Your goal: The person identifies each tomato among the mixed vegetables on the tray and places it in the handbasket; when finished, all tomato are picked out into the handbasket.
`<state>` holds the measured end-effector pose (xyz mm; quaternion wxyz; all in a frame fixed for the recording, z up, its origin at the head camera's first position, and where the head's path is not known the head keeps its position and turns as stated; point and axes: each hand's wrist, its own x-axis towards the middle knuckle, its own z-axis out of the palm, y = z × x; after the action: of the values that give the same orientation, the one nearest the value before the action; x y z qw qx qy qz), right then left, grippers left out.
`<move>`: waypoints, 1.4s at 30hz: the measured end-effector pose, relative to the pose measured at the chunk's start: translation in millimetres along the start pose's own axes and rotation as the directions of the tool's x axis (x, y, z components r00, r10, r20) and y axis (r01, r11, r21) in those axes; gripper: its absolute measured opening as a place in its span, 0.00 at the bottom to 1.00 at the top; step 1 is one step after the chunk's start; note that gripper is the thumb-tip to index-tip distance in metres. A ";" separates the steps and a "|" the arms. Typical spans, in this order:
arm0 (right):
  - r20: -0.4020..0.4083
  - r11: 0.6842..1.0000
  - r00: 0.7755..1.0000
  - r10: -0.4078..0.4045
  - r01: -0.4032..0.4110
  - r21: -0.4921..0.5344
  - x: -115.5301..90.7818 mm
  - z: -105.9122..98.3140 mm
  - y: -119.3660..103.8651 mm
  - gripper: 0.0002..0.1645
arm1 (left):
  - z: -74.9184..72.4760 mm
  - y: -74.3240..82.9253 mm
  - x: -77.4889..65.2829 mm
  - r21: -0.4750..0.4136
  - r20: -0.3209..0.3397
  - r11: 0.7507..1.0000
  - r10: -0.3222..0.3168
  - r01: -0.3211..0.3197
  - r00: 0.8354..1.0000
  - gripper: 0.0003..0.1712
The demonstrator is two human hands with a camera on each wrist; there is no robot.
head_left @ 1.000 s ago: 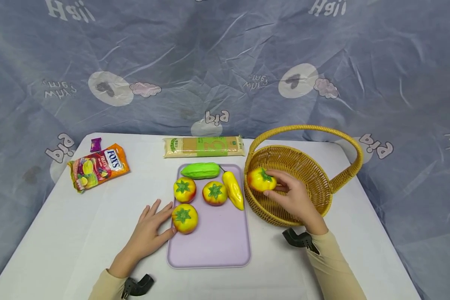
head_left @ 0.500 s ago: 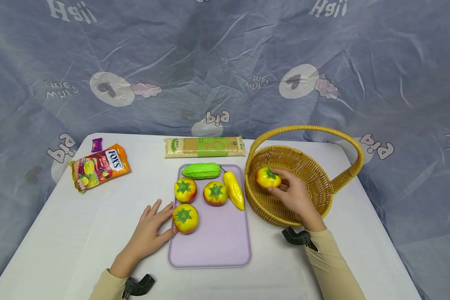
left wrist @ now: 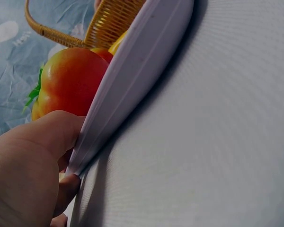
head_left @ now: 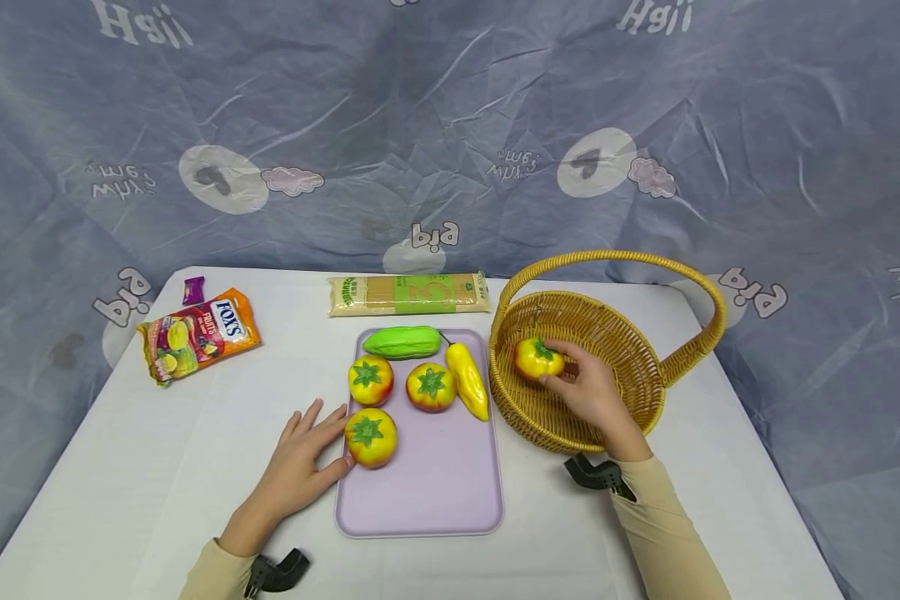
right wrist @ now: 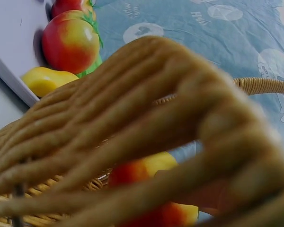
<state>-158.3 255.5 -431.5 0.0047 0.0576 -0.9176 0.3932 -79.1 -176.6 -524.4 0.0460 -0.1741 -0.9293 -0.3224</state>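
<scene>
My right hand (head_left: 587,387) grips a yellow-and-red tomato (head_left: 537,360) with a green star-shaped top, low inside the wicker basket (head_left: 630,333). In the right wrist view the basket's blurred weave covers most of that hand and part of the tomato (right wrist: 154,165). My left hand (head_left: 296,467) rests with fairly straight fingers at the left edge of the lilac tray (head_left: 427,500), thumb beside the nearest tomato (head_left: 372,437). Two more tomatoes, one at the left (head_left: 370,380) and one in the middle (head_left: 431,387), lie on the tray with a green bitter gourd (head_left: 402,342) and a yellow pepper (head_left: 467,381).
Behind the tray lies a pack of noodles (head_left: 408,295). A FOX'S candy bag (head_left: 198,333) and a small purple wrapped candy (head_left: 192,290) are at the back left of the white table (head_left: 157,467). The basket's tall handle (head_left: 615,257) arches over its opening.
My right hand has carried the tomato from the basket's left rim rightward and down into the basket. My left hand stays at the tray's edge.
</scene>
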 end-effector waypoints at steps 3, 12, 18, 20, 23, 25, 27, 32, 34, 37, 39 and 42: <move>0.016 1.000 1.000 0.003 -0.003 -0.008 -0.3 0.4 0.2 0.33 | 0.2 -0.3 0.1 -0.002 0.000 1.000 -0.001 0.001 1.000 0.34; 0.050 0.994 0.999 0.020 -0.014 -0.111 -1.3 2.0 0.0 0.32 | 1.0 -0.6 0.2 0.003 -0.005 1.000 -0.001 0.001 1.000 0.34; 0.050 0.990 0.998 0.042 -0.035 -0.137 -2.0 2.8 -0.4 0.31 | 1.6 -0.8 -0.3 0.001 -0.001 1.000 -0.004 0.004 1.000 0.34; 0.048 0.989 0.998 0.044 -0.037 -0.141 -2.2 2.8 -0.7 0.31 | 1.7 -0.9 -0.2 0.000 0.000 1.000 -0.004 0.004 1.000 0.34; 0.050 0.989 0.997 0.050 -0.042 -0.142 -2.4 2.7 -1.3 0.31 | 1.6 -1.1 0.0 -0.002 -0.002 1.000 -0.002 0.002 1.000 0.34; 0.051 0.989 0.997 0.057 -0.049 -0.139 -2.6 2.3 -1.8 0.31 | 1.5 -1.2 0.1 -0.003 -0.004 1.000 0.000 0.000 1.000 0.34; 0.058 0.989 0.997 0.059 -0.050 -0.136 -2.4 2.1 -1.8 0.31 | 1.3 -1.1 0.1 -0.004 -0.005 1.000 0.001 -0.001 1.000 0.34; 0.081 0.992 0.995 0.053 -0.043 -0.119 -1.7 2.6 -1.4 0.30 | 1.2 -0.9 -0.3 -0.008 -0.006 1.000 -0.003 0.003 1.000 0.34; 0.080 0.992 0.995 0.053 -0.043 -0.118 -1.8 3.0 -1.4 0.30 | 1.3 -0.9 -0.5 -0.009 -0.004 1.000 -0.005 0.005 1.000 0.34; 0.064 0.990 0.997 0.047 -0.038 -0.138 -2.2 3.9 -1.6 0.30 | 1.4 -1.1 -0.5 -0.008 -0.002 1.000 -0.008 0.008 1.000 0.34; 0.050 0.987 0.998 0.040 -0.032 -0.155 -2.7 4.6 -2.0 0.30 | 1.5 -1.4 -0.4 -0.006 -0.002 1.000 -0.009 0.009 1.000 0.34; 0.033 0.986 0.999 0.033 -0.027 -0.166 -3.3 5.2 -3.0 0.30 | 1.6 -1.9 0.1 -0.002 -0.001 1.000 -0.007 0.007 1.000 0.34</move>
<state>-154.5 250.1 -433.1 -0.0126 0.0503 -0.9477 0.3149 -79.8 -177.0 -526.7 0.0454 -0.1709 -0.9295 -0.3237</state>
